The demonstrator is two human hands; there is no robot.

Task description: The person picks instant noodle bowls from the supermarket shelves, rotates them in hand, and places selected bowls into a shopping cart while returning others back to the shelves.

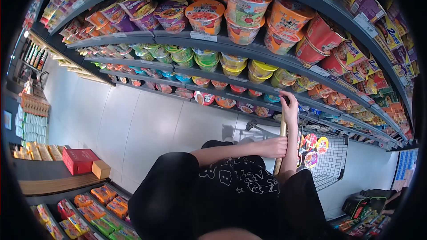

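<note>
My left hand [275,147] is wrapped round the pale handle bar [283,126] of a wire shopping cart [331,162]. Beyond it, my right hand [290,103] is at the far end of the bar, close to the shelves, its fingers curved and apart with nothing visible between them. My right forearm runs alongside the bar. Several round instant-noodle tubs with red, yellow and purple lids, such as a yellow one [322,145], lie in the cart basket.
Long shelves [178,35] of noodle tubs and packets curve across the top and right. A red box [80,161] and a brown box [101,169] stand on a lower-left display. Grey tiled floor lies between. At the lower right, a person's arm [391,202] is beside a dark basket [356,206].
</note>
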